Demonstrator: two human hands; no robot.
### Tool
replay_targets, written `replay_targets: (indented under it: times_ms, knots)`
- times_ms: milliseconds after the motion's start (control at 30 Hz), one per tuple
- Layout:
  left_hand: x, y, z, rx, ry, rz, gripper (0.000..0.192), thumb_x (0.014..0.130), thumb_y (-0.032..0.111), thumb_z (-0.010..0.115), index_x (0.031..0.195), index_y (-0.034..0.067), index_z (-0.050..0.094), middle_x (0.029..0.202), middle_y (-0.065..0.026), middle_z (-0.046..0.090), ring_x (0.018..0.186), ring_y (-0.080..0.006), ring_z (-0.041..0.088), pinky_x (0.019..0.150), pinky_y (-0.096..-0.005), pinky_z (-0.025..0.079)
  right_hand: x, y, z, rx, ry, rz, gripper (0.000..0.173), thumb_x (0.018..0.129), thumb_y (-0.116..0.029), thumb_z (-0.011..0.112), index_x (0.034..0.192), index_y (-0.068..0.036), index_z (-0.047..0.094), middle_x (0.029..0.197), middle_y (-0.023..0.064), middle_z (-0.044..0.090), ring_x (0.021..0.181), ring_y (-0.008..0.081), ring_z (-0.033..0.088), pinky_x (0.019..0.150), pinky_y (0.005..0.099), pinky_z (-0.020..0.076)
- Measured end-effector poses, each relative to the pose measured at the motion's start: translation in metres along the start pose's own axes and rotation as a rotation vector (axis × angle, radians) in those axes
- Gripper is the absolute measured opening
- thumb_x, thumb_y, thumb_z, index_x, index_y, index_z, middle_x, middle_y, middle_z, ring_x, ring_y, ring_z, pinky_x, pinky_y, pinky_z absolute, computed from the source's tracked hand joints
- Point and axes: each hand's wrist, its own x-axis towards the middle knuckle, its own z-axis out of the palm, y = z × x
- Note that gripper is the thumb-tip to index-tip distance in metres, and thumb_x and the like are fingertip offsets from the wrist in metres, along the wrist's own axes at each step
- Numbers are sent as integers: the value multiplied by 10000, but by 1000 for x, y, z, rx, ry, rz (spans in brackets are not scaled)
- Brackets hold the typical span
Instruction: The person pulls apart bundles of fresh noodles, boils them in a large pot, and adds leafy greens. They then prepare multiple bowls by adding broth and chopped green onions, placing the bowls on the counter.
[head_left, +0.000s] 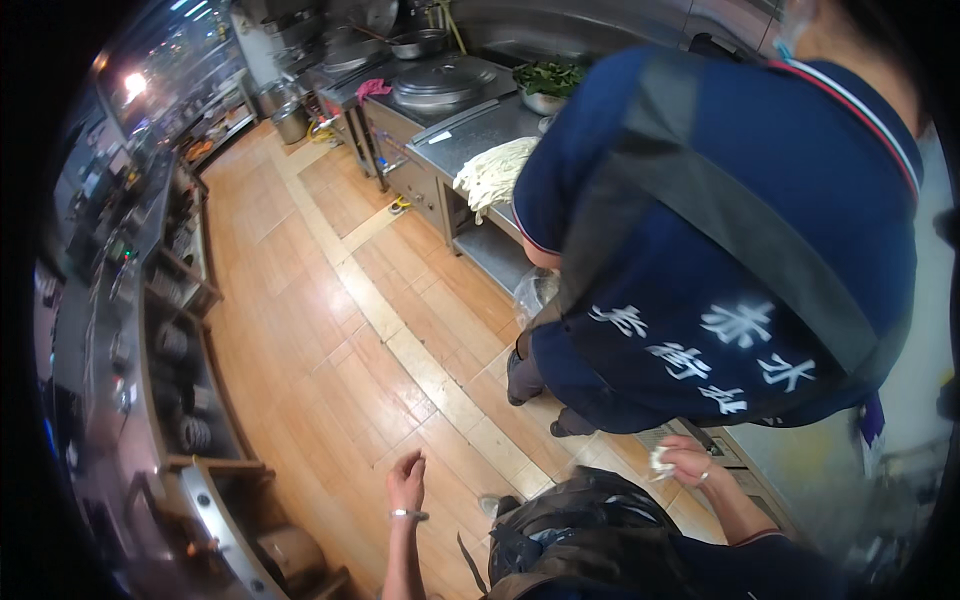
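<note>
My left hand (406, 480) hangs above the wood-look floor, its fingers loosely curled and nothing visible in them. A metal band (409, 514) circles that wrist. To the right of my dark apron (592, 517), my right hand (688, 459) grips a small crumpled white wad (661, 463); its material cannot be made out. A bracelet shows on this wrist too. Just beyond my right hand stands a co-worker (720, 202) with their back to me, in a navy shirt with crossed dark straps. White writing marks their back.
Past the co-worker runs a steel counter (480, 120) with a heap of pale noodle-like strands (496, 174) over its edge. Leafy greens fill a metal bowl (541, 101) there. A lidded wok (444, 81) sits farther along. Shelves with stacked dishes (196, 433) line the left side of the tiled floor (315, 330).
</note>
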Motion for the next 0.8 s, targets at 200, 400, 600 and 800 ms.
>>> replay_targets:
  times_ms: [200, 400, 600, 800]
  knots:
    - [131, 142, 29, 21, -798, 349, 670, 759, 237, 760, 1339, 84, 461, 1351, -122, 479, 1236, -225, 461, 1036, -363, 370, 78, -101, 235, 92, -428, 72, 205, 794, 73, 547, 986, 1, 531, 839, 83, 584, 711, 149, 595, 587, 251, 483]
    - [226, 208, 5, 462, -1074, 319, 592, 723, 302, 794, 1229, 102, 561, 1201, -117, 593, 1156, -251, 525, 996, -344, 388, 196, -211, 390, 192, -638, -180, 197, 796, 35, 555, 982, -29, 544, 838, 44, 587, 651, 67, 556, 526, 190, 429]
    - [360, 249, -47, 464, -630, 498, 300, 785, 151, 721, 1065, 66, 657, 1036, -108, 658, 956, -221, 619, 862, -336, 465, 289, -338, 489, 226, -611, -376, 165, 796, 19, 553, 959, -8, 548, 821, 38, 568, 668, 80, 540, 539, 224, 432]
    - [508, 281, -50, 115, -865, 224, 176, 838, 56, 648, 1005, 2, 661, 812, -21, 663, 735, -70, 563, 677, -236, 469, 377, -435, 520, 175, -482, -639, 148, 793, 29, 586, 936, -2, 563, 859, 49, 598, 722, 101, 570, 577, 237, 461]
